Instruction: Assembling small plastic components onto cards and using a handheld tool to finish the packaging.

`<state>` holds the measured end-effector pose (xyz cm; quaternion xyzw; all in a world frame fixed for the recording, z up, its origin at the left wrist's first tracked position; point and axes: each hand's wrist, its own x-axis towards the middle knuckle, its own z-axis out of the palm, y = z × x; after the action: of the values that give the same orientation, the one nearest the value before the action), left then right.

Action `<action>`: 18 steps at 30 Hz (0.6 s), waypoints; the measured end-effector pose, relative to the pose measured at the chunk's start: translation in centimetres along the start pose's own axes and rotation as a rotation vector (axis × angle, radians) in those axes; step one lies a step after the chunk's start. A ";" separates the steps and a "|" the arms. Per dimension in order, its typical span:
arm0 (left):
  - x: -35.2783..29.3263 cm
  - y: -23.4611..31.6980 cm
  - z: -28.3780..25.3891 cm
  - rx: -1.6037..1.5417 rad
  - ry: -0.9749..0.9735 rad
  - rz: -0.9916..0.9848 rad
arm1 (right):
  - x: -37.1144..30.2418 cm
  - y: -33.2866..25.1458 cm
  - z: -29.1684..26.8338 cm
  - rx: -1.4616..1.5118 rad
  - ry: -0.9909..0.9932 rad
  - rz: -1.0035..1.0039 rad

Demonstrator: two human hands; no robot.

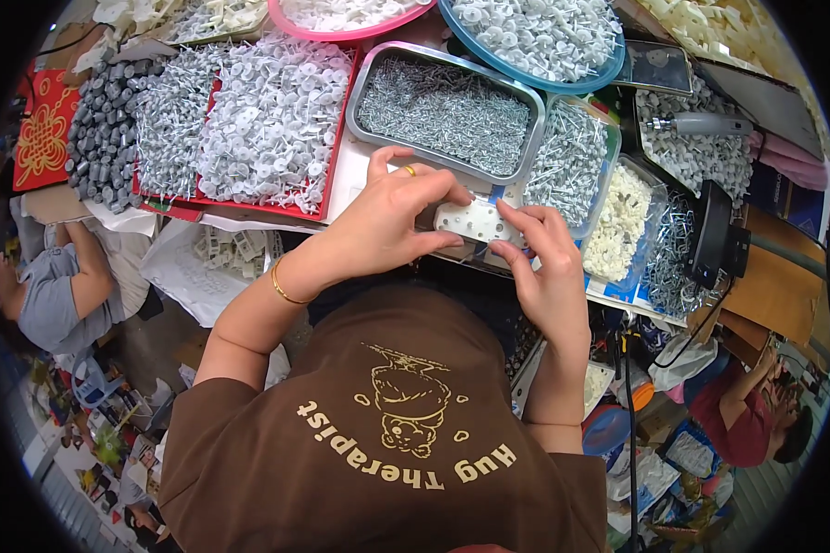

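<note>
A small white plastic block with several round holes or metal-looking dots is held level between my two hands, just in front of the metal tray. The left end is pinched by the thumb and index finger of my left hand, which wears a ring and a bracelet. At the right end, my right hand grips with thumb and fingertips. Behind the block, a steel tray is filled with small screws. Loose screws or pins fill a clear container beside my right hand.
At left, a red tray holds white round-headed pieces. Pink and blue basins stand behind. Off-white small parts, a black device and a grey pen-shaped tool lie to the right. Other people sit at both sides.
</note>
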<state>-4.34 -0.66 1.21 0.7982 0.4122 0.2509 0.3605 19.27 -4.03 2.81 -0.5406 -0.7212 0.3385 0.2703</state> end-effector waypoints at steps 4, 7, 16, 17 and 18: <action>0.3 0.1 -0.2 -0.093 -0.096 -0.048 | 0.1 -0.9 -0.1 -0.083 -0.004 -0.018; 0.5 -0.7 -0.4 -0.143 -0.147 -0.040 | 0.3 -1.0 -0.3 -0.043 -0.057 0.027; -1.2 0.2 1.5 0.165 0.101 0.115 | 0.7 -1.3 -0.6 -0.182 -0.061 -0.036; -1.5 0.0 1.5 0.162 0.088 0.113 | 0.8 -1.4 -0.9 -0.159 -0.094 -0.009; -1.6 -0.3 1.6 0.159 0.077 0.112 | 1.0 -1.4 -1.0 -0.136 -0.127 0.016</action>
<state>-4.22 -2.52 -0.16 0.8359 0.3991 0.2675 0.2655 18.96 -3.15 4.54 -0.5411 -0.7538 0.3243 0.1839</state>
